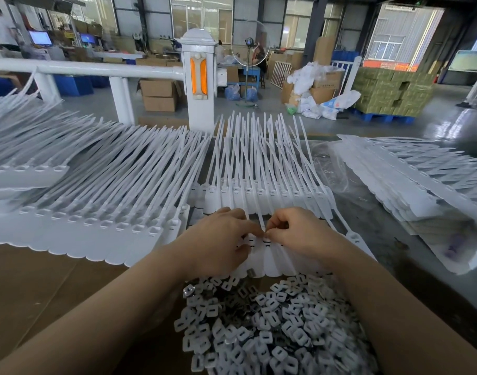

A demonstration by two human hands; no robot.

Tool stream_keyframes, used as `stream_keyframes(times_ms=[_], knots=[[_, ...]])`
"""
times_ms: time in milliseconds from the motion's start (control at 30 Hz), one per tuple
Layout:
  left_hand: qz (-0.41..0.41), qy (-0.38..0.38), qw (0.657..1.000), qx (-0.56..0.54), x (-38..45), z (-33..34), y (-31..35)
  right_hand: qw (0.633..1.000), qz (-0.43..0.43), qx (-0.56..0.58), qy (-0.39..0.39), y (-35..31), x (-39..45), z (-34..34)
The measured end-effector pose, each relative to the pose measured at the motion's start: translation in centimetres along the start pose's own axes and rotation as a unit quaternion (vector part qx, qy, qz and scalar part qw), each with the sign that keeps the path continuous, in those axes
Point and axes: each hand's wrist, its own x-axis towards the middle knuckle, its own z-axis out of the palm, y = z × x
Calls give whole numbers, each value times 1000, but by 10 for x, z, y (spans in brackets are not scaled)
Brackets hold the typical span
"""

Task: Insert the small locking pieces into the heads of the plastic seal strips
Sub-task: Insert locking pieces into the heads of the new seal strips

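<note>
A long fanned row of white seal strips is lying at the left. The left hand is pressing curled fingers on the strip heads at the centre, while the right hand is pinching something tiny there. Locking pieces are heaped between the forearms.

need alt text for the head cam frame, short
Both hands meet over a row of white plastic seal strips on a workbench, the left hand and right hand pinching fingertips together at one strip head. A pile of small white locking pieces lies nearer the camera; more strips fan out left, with a factory floor behind.
</note>
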Motion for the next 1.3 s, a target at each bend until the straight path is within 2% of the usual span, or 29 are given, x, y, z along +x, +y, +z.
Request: stream_keyframes(times_ms=[600, 767, 1167, 1300], knots=[[-11, -2, 1000, -4, 0, 1, -2, 999, 17, -30, -22, 0, 3, 3], [-9, -2, 1000, -2, 0, 0, -2, 998, 24, -57, -6, 2, 5, 4], [-4, -14, 1000, 7, 0, -3, 0, 1000, 8, 5, 6, 9, 6, 4], [-2, -11, 1000, 4, -1, -3, -1, 998, -6, -50, 41, 10, 8, 4]])
